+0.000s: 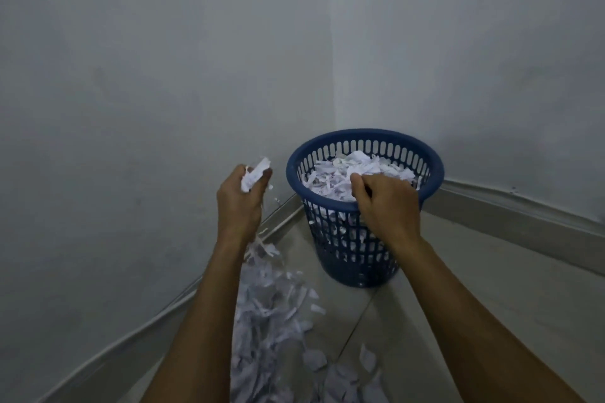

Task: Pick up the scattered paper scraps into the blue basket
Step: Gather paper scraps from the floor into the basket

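The blue basket (365, 206) stands on the floor (458, 288) in the corner where two walls meet, and it is nearly full of paper. The left hand (240, 203) grips a bunch of paper scraps (253, 175) just beside the basket's rim. The right hand (386, 203) is curled over the near rim, fingers down in the paper. More scraps (268, 321) lie on the floor along the left wall.
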Available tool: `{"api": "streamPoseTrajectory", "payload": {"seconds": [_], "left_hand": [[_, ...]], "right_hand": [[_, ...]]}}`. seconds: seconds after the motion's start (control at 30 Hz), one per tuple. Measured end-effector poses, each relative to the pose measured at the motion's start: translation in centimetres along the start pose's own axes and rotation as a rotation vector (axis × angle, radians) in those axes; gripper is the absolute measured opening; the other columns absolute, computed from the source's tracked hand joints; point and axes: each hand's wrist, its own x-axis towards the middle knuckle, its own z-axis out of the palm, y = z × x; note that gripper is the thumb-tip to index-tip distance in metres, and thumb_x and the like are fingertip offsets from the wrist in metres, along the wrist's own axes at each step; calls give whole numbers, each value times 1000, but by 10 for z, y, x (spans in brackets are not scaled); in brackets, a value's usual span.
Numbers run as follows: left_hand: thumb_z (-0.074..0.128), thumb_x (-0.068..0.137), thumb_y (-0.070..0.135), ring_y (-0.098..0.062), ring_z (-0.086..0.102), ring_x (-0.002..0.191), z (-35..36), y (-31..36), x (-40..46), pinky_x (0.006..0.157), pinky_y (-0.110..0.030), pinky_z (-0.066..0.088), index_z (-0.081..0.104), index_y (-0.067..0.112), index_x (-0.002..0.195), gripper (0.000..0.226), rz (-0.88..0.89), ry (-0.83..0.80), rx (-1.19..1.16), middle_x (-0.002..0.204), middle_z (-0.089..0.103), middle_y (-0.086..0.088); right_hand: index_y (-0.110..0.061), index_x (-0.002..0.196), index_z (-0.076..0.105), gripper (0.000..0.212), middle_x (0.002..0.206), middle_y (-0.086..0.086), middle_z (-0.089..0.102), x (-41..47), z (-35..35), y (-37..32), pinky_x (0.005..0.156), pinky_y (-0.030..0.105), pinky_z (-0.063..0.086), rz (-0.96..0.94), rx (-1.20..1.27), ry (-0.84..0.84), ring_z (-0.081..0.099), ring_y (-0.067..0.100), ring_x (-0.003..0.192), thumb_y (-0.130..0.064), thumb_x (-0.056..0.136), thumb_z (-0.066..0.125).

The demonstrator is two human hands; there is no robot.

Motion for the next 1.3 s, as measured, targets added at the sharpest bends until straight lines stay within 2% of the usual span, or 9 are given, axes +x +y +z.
{"api": "streamPoseTrajectory", "payload": {"seconds": [0.1,0.33,0.47,0.57,0.83,0.9,0.97,1.1,1.3], "left_hand": [[64,95,28,-4,40,53,9,37,24,49,-8,33,47,18,70,32,69,-22,18,63,48,4],[65,93,34,-3,45,55,53,87,74,48,-13,32,58,9,77,31,254,-140,124,66,57,9],[68,92,33,-12,49,58,90,107,91,49,-17,32,60,1,80,35,375,-190,159,72,63,-2],[70,91,32,-3,46,54,124,115,98,50,-15,32,56,6,74,34,426,-241,176,66,59,2],[71,90,31,-17,50,66,201,86,74,52,-19,35,56,6,83,30,175,-349,49,77,60,-7],[73,87,34,-20,57,84,206,68,65,66,-20,44,59,10,107,34,85,-497,114,99,65,-7],[74,85,43,-23,56,111,204,53,61,88,-31,46,48,19,136,62,29,-628,249,129,58,-7],[72,82,53,-25,47,131,187,48,64,108,-38,39,29,25,152,87,-9,-722,357,148,45,-4],[60,96,32,-23,52,126,119,42,54,111,-37,38,49,21,142,49,109,-369,298,139,55,-5]], "right_hand": [[-22,63,65,50,58,-6,56,-5,-3,13,85,40,42,12,-71,-8,51,16,59,-41,103,42],[-27,74,69,44,76,-8,60,-11,-10,47,94,39,34,44,-172,46,49,15,83,-49,98,40],[-26,76,71,48,79,-9,58,-14,-11,65,101,41,33,49,-129,43,49,14,90,-52,98,37],[-25,76,71,49,79,-9,57,-17,-9,68,103,41,33,37,-108,55,49,15,92,-51,100,37],[-21,76,69,40,81,-4,55,-25,-2,62,107,46,33,69,-84,113,51,19,93,-41,100,44],[-21,78,70,39,82,-3,56,-25,-2,62,108,46,32,71,-75,113,52,19,94,-41,99,43],[-21,79,70,40,84,-3,56,-25,-2,61,110,46,30,84,-67,106,52,19,97,-41,100,42],[-20,81,71,41,87,-3,57,-26,-1,60,114,44,26,101,-65,95,51,19,101,-41,100,41],[-18,79,70,41,85,-3,56,-27,-3,58,112,47,28,89,-69,106,49,20,101,-40,99,42]]}}
